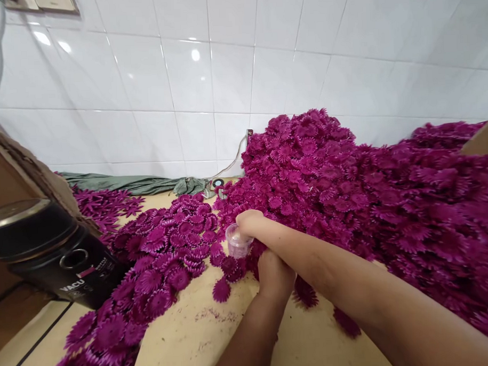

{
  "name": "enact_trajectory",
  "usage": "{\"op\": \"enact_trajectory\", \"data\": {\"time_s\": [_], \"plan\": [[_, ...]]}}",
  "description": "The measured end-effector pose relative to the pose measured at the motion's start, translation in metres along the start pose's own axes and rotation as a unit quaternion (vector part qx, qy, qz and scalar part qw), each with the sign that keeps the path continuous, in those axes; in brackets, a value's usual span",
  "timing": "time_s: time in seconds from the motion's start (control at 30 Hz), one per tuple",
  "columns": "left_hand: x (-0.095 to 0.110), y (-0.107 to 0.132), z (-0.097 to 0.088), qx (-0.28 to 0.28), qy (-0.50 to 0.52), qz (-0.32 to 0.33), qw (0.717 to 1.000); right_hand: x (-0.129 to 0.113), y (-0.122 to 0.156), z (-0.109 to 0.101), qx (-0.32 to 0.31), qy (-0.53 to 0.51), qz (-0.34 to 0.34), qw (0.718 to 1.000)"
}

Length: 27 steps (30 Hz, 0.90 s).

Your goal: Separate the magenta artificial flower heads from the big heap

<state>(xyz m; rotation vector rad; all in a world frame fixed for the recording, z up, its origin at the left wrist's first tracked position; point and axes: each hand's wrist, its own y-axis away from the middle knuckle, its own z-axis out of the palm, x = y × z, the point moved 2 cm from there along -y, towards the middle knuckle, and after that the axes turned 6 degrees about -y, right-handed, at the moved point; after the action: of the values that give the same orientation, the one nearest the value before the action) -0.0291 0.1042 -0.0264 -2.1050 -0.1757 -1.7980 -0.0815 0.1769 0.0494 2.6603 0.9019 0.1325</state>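
Observation:
A small clear plastic cup (pixel 237 248) stands among purple artificial flowers at the middle of the table. My right hand (pixel 250 224) bends over its rim with the fingers down inside it, so whether they grip anything is hidden. Beneath my right forearm, my left hand (pixel 274 275) is by the flower pile; its fingers are out of sight, and what it holds does not show. A single purple flower head (pixel 221 289) lies just left of my left hand. Looser flower heads (pixel 178 241) spread to the left of the cup.
A tall heap of purple flowers (pixel 307 165) fills the right side against the white tiled wall (pixel 192 72). On the left stand a black vacuum bottle (pixel 66 253) and a cardboard box (pixel 31 174). Green cloth (pixel 127 181) and a thin cable (pixel 237 157) lie along the wall.

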Motion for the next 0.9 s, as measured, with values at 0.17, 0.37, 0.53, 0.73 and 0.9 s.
{"op": "enact_trajectory", "data": {"time_s": [0.17,0.37,0.53,0.73,0.9], "plan": [[0.012,-0.005,-0.008,0.037,-0.111,0.035,0.993,0.031,0.034,-0.031,0.065,-0.062,-0.067,0.994],[0.004,-0.016,-0.016,0.06,-0.001,-0.023,0.998,0.083,0.091,-0.013,0.269,-0.164,-0.037,0.948],[0.005,-0.015,-0.011,0.035,0.033,-0.038,0.998,0.102,0.111,0.032,0.279,-0.299,-0.005,0.912],[0.011,-0.005,0.001,-0.03,0.127,-0.106,0.986,0.106,0.11,0.06,0.25,-0.413,-0.065,0.873],[0.016,0.001,0.011,-0.11,0.203,-0.131,0.964,0.112,0.115,0.062,0.322,-0.313,-0.035,0.893]]}}
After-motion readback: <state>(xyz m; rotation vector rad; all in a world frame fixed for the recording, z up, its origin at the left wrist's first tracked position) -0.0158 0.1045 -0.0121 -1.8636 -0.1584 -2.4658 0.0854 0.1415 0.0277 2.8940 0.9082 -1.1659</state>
